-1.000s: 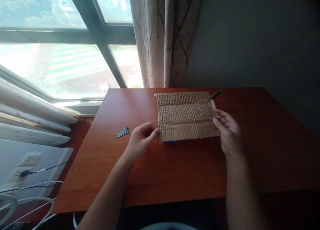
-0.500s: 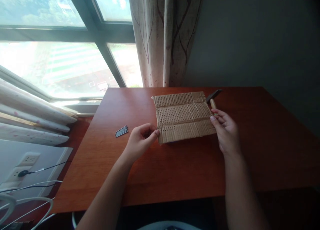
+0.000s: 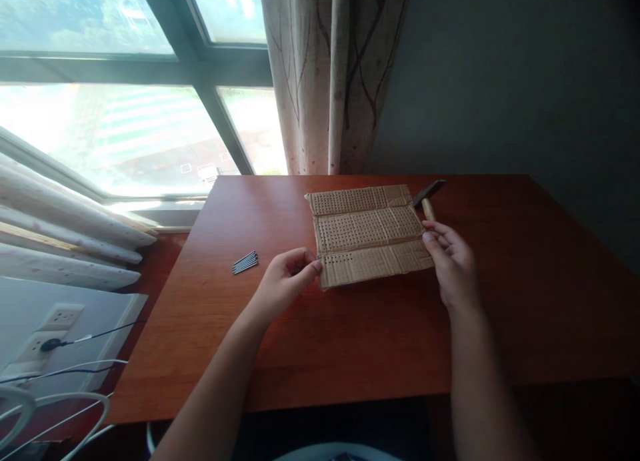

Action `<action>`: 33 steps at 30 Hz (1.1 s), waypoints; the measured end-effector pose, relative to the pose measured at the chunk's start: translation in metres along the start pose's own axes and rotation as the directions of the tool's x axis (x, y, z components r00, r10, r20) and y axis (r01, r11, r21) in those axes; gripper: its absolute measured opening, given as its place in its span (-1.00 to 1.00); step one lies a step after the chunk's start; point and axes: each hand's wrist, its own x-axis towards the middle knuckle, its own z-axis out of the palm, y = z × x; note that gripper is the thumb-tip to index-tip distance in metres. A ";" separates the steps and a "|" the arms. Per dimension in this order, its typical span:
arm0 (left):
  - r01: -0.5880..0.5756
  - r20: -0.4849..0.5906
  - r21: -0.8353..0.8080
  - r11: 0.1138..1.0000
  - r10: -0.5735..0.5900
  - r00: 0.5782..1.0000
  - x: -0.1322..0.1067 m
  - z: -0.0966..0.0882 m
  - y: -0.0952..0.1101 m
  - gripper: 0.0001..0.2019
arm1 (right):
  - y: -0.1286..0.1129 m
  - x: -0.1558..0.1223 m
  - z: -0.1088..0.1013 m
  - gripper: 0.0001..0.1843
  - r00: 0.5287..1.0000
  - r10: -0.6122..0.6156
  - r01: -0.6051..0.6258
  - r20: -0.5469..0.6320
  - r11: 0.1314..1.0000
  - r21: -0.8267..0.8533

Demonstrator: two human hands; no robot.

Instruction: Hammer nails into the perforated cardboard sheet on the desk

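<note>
A creased sheet of brown cardboard (image 3: 367,231) with rows of punched holes is over the desk, its near edge tilted slightly up. Its left edge is pinched between the thumb and fingers of my left hand (image 3: 290,277). On the opposite edge, my right hand (image 3: 450,257) grips the sheet with thumb and fingertips. Several dark metal nails (image 3: 245,262) lie side by side to the left of my left hand. Just beyond my right hand lies a tool with a light wooden handle (image 3: 429,209). A dark flat blade (image 3: 430,193) sticks out behind the cardboard's right edge, partly hidden.
The reddish-brown wooden desk (image 3: 350,354) extends to both sides. A window (image 3: 100,141) and patterned curtains (image 3: 320,81) stand behind and left. Wall sockets (image 3: 65,317) with a black plug and white cables (image 3: 75,401) are at the lower left.
The whole view has shifted very slightly. Both hands keep the same hold on the cardboard, and its near edge looks a touch lower.
</note>
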 end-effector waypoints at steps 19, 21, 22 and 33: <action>0.020 0.006 -0.055 0.998 -0.020 1.000 -0.001 0.000 -0.002 -0.64 | -0.063 -0.033 0.037 -0.71 0.705 -0.495 0.689 0.508 0.649 -0.323; 0.016 0.009 -0.058 0.998 -0.016 1.000 0.000 0.000 -0.002 -0.63 | -0.064 -0.037 0.048 -0.69 0.663 -0.470 0.724 0.583 0.602 -0.337; 0.015 0.011 -0.058 0.998 -0.014 1.000 0.000 0.000 -0.002 -0.63 | -0.064 -0.039 0.052 -0.68 0.654 -0.454 0.732 0.605 0.580 -0.356; 0.021 0.027 -0.059 0.998 -0.019 0.999 0.000 0.000 -0.002 -0.64 | -0.064 -0.043 0.044 -0.50 0.546 -0.302 0.814 0.782 0.411 -0.410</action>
